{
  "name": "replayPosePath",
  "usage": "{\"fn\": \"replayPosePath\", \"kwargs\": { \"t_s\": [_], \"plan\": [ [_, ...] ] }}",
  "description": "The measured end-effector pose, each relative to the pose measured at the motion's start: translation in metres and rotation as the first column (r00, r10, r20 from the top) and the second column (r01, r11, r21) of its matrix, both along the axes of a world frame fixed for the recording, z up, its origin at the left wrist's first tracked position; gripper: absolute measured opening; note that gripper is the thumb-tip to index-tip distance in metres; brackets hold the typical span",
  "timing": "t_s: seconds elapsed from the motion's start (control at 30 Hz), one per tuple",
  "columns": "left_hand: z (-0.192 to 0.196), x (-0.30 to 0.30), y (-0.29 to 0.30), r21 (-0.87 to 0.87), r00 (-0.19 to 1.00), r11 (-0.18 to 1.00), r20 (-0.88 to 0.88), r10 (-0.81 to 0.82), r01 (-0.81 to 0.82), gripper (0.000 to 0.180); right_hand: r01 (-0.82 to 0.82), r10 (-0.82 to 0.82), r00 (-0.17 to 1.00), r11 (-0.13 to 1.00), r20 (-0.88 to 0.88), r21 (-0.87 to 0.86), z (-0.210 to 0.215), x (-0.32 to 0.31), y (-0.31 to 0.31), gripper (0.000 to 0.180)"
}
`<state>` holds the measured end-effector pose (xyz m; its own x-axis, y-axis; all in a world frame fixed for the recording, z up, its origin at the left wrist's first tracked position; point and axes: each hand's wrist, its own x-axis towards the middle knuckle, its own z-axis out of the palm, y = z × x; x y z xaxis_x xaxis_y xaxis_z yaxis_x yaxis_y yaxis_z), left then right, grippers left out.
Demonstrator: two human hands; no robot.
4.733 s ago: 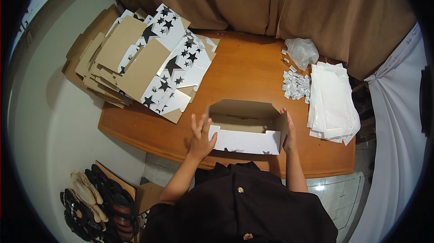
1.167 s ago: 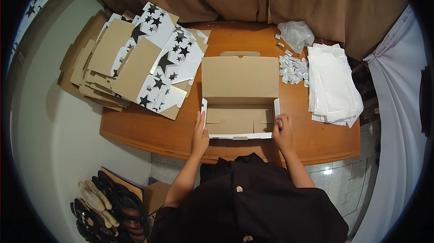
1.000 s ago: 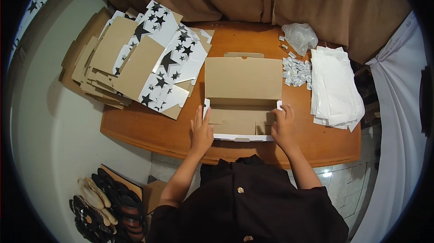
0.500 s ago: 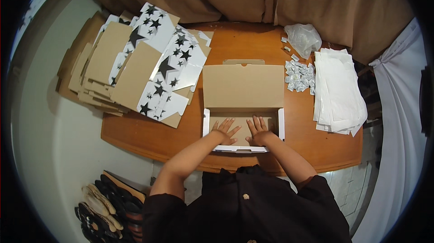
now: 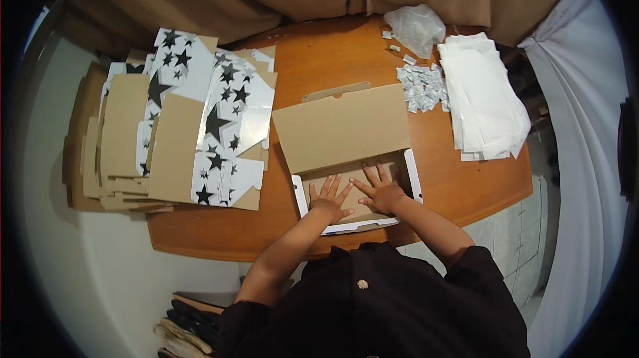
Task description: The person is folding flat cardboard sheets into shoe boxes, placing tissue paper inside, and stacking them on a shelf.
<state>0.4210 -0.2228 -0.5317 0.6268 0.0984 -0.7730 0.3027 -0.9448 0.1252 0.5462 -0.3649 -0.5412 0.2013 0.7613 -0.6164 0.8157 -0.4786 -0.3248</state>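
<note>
In front of me on the wooden table stands a cardboard box (image 5: 343,128), brown inside with white outer walls, its lid folded back away from me. Both of my hands reach inside it. My left hand (image 5: 327,201) lies flat on the box's bottom at the left, fingers spread. My right hand (image 5: 381,193) rests flat on the bottom beside it, fingers also spread and its thumb side close to the left fingertips. Neither hand holds anything. Parts of the bottom are hidden beneath my palms.
Flat cardboard blanks, some white with black stars (image 5: 214,118), are piled at the left of the wooden table (image 5: 319,52). To the right lie several small silvery packets (image 5: 423,88), a stack of white paper sheets (image 5: 482,95) and a clear plastic bag (image 5: 416,28). Shoes (image 5: 190,331) sit below left.
The view has turned, so the table and box appear tilted. Inside the box, my hands have come closer together, still flat and spread on the bottom.
</note>
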Motion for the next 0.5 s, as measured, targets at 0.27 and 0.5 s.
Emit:
{"fn": "replayPosePath", "kwargs": {
  "t_s": [0.27,0.5],
  "plan": [
    [0.007,0.017,-0.003,-0.044,0.986,0.999,-0.162,-0.038,0.032,0.095,-0.017,-0.002,0.998,0.966,-0.071,-0.257,0.037,0.005,0.017,0.073],
    [-0.011,0.061,-0.007,-0.103,0.994,0.989,0.044,-0.099,0.103,0.079,0.482,-0.203,0.847,0.681,-0.491,0.551,0.103,0.019,-0.017,0.046]
  ]
}}
